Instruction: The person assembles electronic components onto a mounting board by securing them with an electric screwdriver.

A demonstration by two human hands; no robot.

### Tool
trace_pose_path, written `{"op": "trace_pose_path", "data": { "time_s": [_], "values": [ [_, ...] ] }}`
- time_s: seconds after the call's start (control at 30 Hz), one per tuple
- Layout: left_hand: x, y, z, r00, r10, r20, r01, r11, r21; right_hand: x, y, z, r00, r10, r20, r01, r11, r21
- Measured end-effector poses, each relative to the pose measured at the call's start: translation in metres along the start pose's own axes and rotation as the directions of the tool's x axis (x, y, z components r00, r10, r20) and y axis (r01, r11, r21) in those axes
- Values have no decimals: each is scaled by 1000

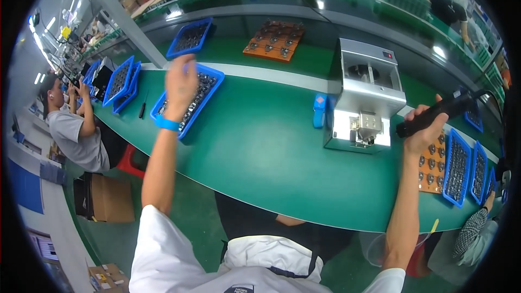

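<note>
My left hand (182, 86) is raised above a blue tray (205, 113) full of small shiny metal parts, a blue band around its wrist. Its back faces me and its fingers are blurred, so whether they hold anything is hidden. On the right, my right hand (426, 133) grips a black electric screwdriver (438, 114), which lies tilted across the palm with its cable running off to the far right. Between my hands stands a silver screw feeder machine (353, 103) with a small metal block at its front. A blue object (319, 109) sits against the machine's left side.
An orange fixture board (274, 39) with metal parts lies at the back; another fixture board (432, 165) is at the right beside several blue trays (457, 169). A second blue tray (190, 38) stands far left. A black-handled screwdriver (142, 109) lies near a seated co-worker (81, 125).
</note>
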State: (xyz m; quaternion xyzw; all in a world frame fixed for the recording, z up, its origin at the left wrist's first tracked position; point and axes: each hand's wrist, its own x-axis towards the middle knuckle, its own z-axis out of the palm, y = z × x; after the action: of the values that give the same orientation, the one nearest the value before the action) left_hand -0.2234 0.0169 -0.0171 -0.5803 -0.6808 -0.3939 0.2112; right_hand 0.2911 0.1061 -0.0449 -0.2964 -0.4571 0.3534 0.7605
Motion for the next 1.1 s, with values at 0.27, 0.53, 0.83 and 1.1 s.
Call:
{"op": "trace_pose_path", "data": {
  "time_s": [0.27,0.53,0.83,1.1],
  "values": [
    [-43,-166,-87,830,-349,436,358,931,63,-5,-2,18,1000,7,0,-7,1000,-15],
    [-99,-16,-119,499,-508,702,814,553,-177,0,0,1,999,-10,31,10,1000,-3],
    [-177,136,-131,305,-552,776,946,81,-314,3,1,0,1000,19,21,-19,999,-31],
    [-209,186,-145,226,-494,840,974,103,-201,3,0,4,1000,5,8,-5,999,-49]
  ]
}}
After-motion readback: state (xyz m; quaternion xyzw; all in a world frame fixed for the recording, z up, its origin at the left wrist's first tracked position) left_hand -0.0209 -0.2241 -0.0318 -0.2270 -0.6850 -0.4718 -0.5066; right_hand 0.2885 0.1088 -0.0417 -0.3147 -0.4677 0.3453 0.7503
